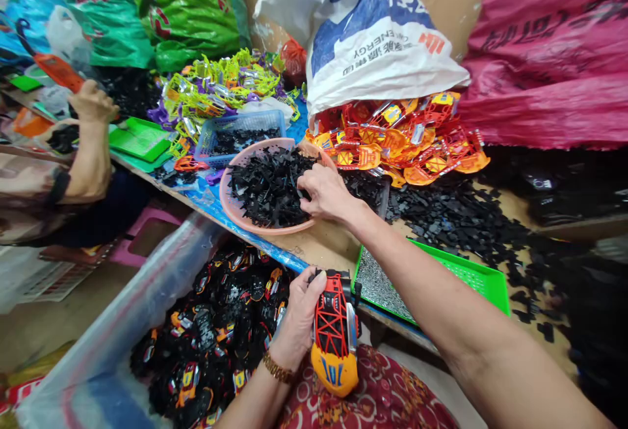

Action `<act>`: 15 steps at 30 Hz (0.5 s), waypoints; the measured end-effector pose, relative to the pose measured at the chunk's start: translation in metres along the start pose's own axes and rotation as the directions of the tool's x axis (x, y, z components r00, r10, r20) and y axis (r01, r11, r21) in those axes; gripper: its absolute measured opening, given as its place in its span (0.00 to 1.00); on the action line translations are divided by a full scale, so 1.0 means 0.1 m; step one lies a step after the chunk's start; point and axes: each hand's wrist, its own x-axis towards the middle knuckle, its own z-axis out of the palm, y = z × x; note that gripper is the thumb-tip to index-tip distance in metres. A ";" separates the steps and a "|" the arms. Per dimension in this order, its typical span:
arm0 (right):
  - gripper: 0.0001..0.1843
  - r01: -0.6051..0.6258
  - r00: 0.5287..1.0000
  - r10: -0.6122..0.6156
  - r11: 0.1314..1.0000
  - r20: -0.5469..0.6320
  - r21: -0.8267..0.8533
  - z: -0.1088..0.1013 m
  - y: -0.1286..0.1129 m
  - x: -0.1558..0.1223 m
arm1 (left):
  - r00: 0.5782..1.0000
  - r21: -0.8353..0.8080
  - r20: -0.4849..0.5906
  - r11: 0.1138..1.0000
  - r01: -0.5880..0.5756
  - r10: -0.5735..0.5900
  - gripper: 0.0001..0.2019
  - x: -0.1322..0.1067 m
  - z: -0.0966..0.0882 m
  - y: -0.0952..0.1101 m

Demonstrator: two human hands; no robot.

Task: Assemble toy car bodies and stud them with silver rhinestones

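Observation:
My left hand (299, 314) grips a red and yellow toy car body (335, 334) held upside down over my lap, near the table's front edge. My right hand (324, 192) reaches into a pink bowl (226, 200) heaped with small black plastic parts (267, 187), fingers pinched among the pieces at the bowl's right side. Whether a piece is between the fingers is not clear.
A clear bin of assembled toy cars (216, 331) sits at my lower left. A green tray (471, 275) lies right of my arm, with loose black parts (456, 220) behind it. Red-orange car shells (402, 138) spill from a white bag (383, 43). Another person's arm (91, 148) works at the far left.

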 end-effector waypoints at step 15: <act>0.09 -0.078 0.985 0.103 0.981 -0.136 0.176 -0.19 0.02 0.11 | 0.998 0.003 0.067 1.000 -0.015 0.014 0.20 0.03 0.00 -0.12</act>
